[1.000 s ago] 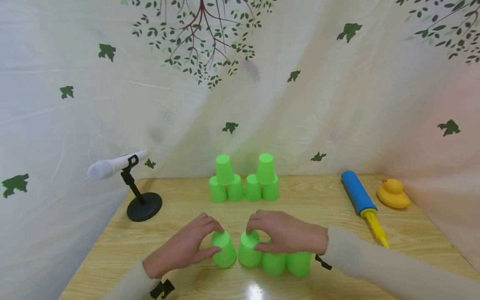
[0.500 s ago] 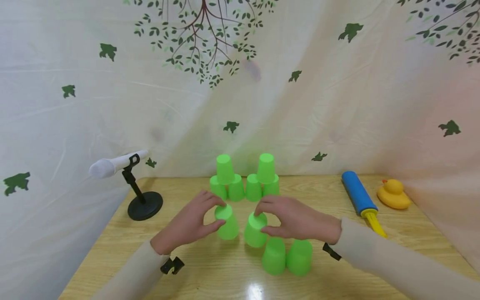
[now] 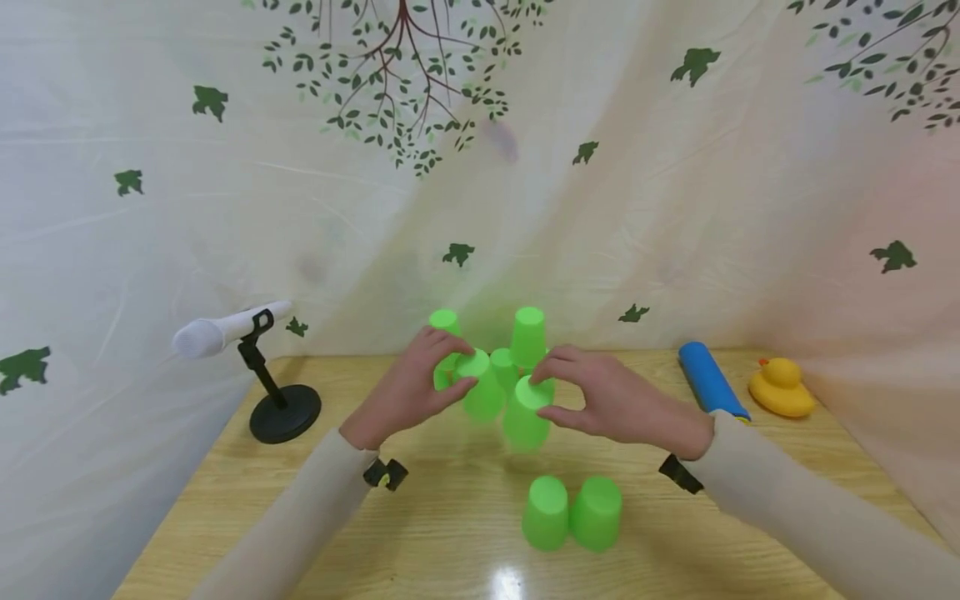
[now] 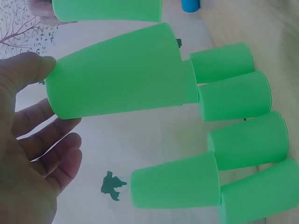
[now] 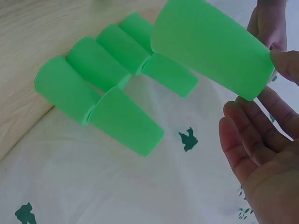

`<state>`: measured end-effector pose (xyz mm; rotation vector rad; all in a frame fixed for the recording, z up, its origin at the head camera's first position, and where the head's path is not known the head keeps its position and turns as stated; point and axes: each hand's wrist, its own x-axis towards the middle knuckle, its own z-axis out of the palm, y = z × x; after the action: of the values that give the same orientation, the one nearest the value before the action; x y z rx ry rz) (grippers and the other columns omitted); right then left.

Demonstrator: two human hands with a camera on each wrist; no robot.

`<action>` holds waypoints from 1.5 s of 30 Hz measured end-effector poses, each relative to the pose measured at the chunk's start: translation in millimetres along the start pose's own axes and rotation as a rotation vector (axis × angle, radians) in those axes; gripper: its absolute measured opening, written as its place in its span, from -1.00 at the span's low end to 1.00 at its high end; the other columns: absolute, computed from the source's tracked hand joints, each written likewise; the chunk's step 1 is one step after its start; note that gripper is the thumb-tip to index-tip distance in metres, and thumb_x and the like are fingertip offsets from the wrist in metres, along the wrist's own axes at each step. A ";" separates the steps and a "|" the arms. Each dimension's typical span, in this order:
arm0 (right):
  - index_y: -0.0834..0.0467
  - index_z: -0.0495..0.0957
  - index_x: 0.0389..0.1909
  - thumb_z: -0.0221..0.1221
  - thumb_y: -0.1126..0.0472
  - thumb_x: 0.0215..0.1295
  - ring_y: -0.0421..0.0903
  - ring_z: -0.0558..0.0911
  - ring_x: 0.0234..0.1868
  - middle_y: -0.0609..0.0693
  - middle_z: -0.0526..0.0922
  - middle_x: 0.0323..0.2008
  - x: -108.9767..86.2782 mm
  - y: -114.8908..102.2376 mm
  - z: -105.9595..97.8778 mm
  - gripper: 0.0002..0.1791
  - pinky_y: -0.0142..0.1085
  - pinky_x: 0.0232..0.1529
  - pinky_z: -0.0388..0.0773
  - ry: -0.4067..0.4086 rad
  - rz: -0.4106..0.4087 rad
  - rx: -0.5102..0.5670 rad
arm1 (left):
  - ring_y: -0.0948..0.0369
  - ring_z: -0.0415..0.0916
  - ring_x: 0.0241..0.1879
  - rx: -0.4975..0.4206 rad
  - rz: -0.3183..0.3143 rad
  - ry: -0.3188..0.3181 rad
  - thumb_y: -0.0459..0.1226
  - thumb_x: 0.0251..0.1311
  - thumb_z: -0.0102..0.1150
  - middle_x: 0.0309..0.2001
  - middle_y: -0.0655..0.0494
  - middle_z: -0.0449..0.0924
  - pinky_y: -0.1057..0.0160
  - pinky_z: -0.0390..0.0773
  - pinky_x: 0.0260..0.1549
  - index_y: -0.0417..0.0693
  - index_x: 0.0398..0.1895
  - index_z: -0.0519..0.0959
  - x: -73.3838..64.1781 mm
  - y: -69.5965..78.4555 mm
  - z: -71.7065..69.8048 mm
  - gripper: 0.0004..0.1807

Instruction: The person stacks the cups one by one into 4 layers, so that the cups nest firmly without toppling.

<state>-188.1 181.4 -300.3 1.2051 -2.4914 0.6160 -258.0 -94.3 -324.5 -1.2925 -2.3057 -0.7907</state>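
Observation:
My left hand (image 3: 416, 387) pinches a green cup (image 3: 484, 396) near its narrow top, thumb on one side and fingers on the other. Likewise, my right hand (image 3: 611, 396) pinches a second green cup (image 3: 527, 425) by its narrow end. Both cups are upside down and held up in front of two small stacks. In the right wrist view, each stack has one upper cup (image 5: 126, 121) on two lower cups (image 5: 65, 88). The left stack's upper cup (image 3: 444, 320) is partly hidden behind my left hand. Nearer me, two more inverted cups (image 3: 546, 515) stand side by side on the table.
At the left, a white microphone (image 3: 225, 329) is mounted on a black stand (image 3: 285, 414). A blue pump (image 3: 708, 379), partly behind my right sleeve, and a yellow rubber duck (image 3: 782, 387) lie at the right. A patterned curtain (image 3: 360, 233) hangs behind the wooden table (image 3: 450, 517).
Both hands have lifted their cups off the table and carried them away from me and a little right, toward the back stacks. The two front cups stay put.

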 end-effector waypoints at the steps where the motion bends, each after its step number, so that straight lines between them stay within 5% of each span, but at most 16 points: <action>1: 0.11 0.55 -0.13 0.39 0.15 0.07 -0.20 0.53 -0.19 -0.13 0.51 -0.16 -0.4 1.7 -1.3 -0.65 -0.33 -0.19 0.51 0.007 0.004 0.000 | 0.17 0.32 -0.09 0.001 0.007 0.012 -0.21 0.12 0.32 -0.16 0.14 0.51 0.20 0.40 -0.08 -0.12 -0.12 0.54 3.6 -1.0 1.1 -0.70; 7: 0.14 0.55 -0.13 0.38 0.16 0.08 -0.17 0.52 -0.16 -0.11 0.52 -0.16 0.2 12.0 -6.1 -0.66 -0.29 -0.18 0.51 0.072 0.009 -0.014 | 0.12 0.30 -0.12 0.016 0.002 0.063 -0.24 0.10 0.33 -0.17 0.08 0.53 0.18 0.39 -0.09 -0.16 -0.14 0.55 22.3 -9.0 6.5 -0.71; 19: 0.18 0.56 -0.16 0.41 0.21 0.03 -0.11 0.54 -0.12 -0.05 0.54 -0.14 14.7 22.5 -20.3 -0.65 -0.30 -0.23 0.53 0.218 0.027 -0.061 | 0.08 0.28 -0.11 0.097 -0.031 0.063 -0.18 0.11 0.32 -0.15 0.03 0.57 0.12 0.32 -0.07 -0.16 -0.15 0.57 50.3 -29.8 10.8 -0.70; 34: 0.17 0.56 -0.15 0.40 0.21 0.05 -0.15 0.52 -0.12 -0.07 0.54 -0.14 18.7 24.8 -31.4 -0.66 -0.28 -0.22 0.50 0.239 0.072 -0.065 | 0.10 0.26 -0.07 0.161 -0.156 0.000 -0.12 0.10 0.33 -0.12 0.08 0.59 -0.11 0.24 -0.05 -0.10 -0.17 0.59 66.4 -45.2 22.4 -0.69; 45: 0.15 0.56 -0.14 0.40 0.22 0.05 -0.16 0.51 -0.11 -0.10 0.54 -0.13 18.9 29.1 -34.4 -0.66 -0.31 -0.21 0.49 0.246 0.083 -0.057 | 0.11 0.23 -0.07 0.201 -0.223 -0.082 -0.06 0.15 0.28 -0.07 0.08 0.58 0.05 0.13 -0.12 -0.08 -0.12 0.59 71.1 -57.1 32.9 -0.66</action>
<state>-219.8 202.2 -269.4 0.9474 -2.3435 0.6661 -344.8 -51.2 -325.6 -1.0103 -2.5516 -0.5633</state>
